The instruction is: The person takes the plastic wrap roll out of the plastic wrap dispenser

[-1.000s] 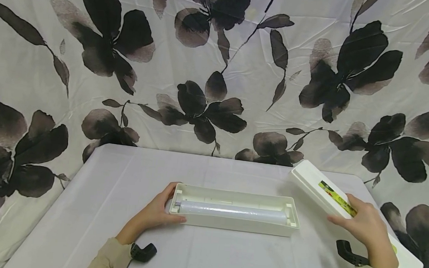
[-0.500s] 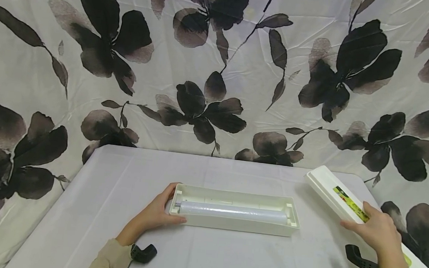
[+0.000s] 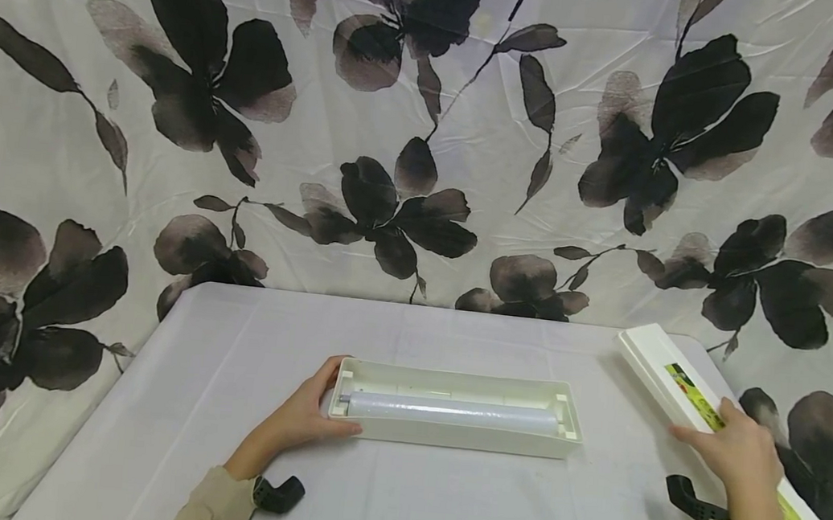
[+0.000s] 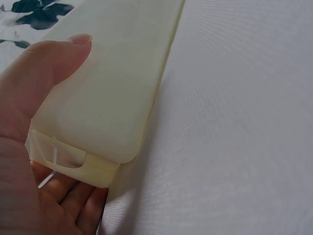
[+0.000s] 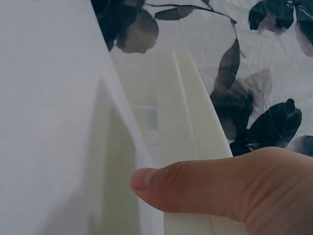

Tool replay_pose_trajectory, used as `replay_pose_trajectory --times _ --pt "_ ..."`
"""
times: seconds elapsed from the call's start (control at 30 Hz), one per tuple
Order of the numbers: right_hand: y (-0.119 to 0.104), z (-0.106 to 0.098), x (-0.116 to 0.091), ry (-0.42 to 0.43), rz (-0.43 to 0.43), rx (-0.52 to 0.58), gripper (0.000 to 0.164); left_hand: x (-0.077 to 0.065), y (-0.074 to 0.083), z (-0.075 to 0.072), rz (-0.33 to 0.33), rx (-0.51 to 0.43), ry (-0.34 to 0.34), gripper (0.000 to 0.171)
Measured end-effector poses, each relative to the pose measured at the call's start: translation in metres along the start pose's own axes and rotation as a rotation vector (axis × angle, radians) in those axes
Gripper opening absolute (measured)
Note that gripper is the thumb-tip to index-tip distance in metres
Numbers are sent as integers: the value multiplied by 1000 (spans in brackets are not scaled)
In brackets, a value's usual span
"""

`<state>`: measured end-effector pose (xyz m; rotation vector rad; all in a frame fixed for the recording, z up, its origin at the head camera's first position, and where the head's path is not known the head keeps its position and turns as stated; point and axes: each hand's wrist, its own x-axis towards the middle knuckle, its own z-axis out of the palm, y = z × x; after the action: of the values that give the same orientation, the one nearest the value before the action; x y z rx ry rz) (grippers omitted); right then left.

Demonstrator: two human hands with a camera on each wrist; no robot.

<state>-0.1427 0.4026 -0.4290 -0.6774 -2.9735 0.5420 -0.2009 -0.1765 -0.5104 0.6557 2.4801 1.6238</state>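
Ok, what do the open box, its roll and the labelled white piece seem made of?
Open box: probably rigid plastic, satin off-white, with smooth walls and rounded corners.
Roll: likely plastic film; glossy highlights run along it.
Labelled white piece: probably smooth plastic, from its straight, clean edges; its yellow label could be paper or film.

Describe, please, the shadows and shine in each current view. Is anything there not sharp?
Head view: fairly even light, shine along the plastic roll, soft shadow on the table left of the lid; left wrist view: dimmer, shadow beside the box; right wrist view: also dim, shadow left of the lid, whose far end looks hazy.
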Motion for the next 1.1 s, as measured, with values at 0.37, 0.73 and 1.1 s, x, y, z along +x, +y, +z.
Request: replay_pose_trajectory --times 0.37,0.73,1.1 --pt "12 5 4 -40 198 17 97 1 0 0 26 -4 -2 95" --pt "24 20 10 -22 264 8 95 0 -3 0 36 6 -3 94" --pt "26 36 15 49 161 -60 90 0 -1 0 28 -2 2 94"
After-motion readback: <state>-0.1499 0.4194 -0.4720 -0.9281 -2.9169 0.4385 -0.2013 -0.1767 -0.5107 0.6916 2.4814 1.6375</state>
